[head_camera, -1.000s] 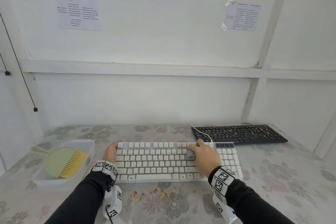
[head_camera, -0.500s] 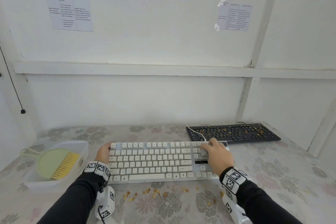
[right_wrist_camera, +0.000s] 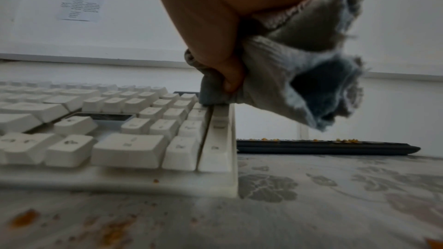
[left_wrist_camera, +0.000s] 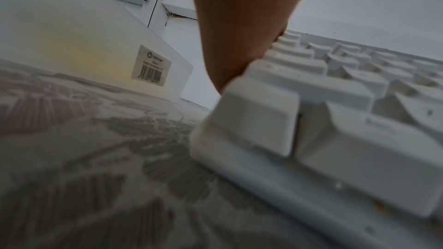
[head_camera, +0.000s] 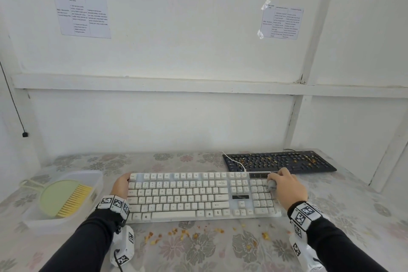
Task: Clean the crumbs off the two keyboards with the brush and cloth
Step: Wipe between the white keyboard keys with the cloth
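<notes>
Lying crosswise – white keyboard (head_camera: pixel 181 196), long axis left-right – cloth (head_camera: pixel 271 184) on numpad

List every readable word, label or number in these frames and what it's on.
"TRACE": header of the left white paper sheet on the wall; its body text too small.
Right taped paper sheet: unreadable.
White keyboard keycaps: "Q", "W" legible, most blurred.
Barcode sticker on the translucent plastic tub: blurred.

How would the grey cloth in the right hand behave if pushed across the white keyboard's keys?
The grey cloth looks floppy: it bunches in the right hand, loose corners hanging. Its frayed edges might snag on keycaps. It likely needs pressing down, since it drapes over the white keyboard rather than reaching gaps.
</notes>
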{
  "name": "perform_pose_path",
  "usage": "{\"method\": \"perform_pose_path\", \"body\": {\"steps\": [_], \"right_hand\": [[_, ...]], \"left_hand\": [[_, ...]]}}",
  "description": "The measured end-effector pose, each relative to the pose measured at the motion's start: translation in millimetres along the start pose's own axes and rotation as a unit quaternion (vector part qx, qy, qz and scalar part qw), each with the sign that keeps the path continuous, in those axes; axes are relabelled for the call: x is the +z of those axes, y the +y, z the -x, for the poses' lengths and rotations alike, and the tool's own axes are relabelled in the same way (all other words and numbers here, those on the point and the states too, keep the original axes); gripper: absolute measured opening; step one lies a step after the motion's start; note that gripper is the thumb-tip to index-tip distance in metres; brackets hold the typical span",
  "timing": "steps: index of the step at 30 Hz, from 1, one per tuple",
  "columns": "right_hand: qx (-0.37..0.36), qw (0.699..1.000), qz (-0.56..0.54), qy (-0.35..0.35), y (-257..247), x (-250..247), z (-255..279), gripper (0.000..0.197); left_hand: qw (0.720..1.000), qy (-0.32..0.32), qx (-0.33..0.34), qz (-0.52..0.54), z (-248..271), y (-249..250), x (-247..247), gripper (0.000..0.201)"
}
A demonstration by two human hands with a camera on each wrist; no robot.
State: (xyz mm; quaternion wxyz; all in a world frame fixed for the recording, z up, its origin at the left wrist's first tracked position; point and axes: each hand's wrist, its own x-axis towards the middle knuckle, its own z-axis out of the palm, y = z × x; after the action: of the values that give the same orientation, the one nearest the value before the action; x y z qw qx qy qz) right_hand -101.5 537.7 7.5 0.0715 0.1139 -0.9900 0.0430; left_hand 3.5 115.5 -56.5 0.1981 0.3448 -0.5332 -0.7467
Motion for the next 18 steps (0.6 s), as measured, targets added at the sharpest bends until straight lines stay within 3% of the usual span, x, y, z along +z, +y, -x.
{"method": "perform_pose_path", "body": {"steps": [6, 11, 14, 18], "right_hand": [[0.032, 0.999, 0.004, 0.000, -6, -2, 2, 0.030], [0.041, 0.998, -0.042, 0.023, -40, -14, 3, 0.029], [-0.025, 0.995, -0.091, 0.042, -78, -27, 1, 0.034], [-0.178, 0.973, -0.134, 0.061, -147, -32, 3, 0.030]], "left_hand": [[1.000, 0.009, -0.003, -0.009, 2, 2, 1, 0.035], [1.000, 0.002, -0.010, -0.012, 12, 5, 3, 0.034], [1.000, -0.006, -0.005, -0.008, 22, 10, 4, 0.031], [1.000, -0.011, -0.011, 0.000, 28, 14, 3, 0.029]]}}
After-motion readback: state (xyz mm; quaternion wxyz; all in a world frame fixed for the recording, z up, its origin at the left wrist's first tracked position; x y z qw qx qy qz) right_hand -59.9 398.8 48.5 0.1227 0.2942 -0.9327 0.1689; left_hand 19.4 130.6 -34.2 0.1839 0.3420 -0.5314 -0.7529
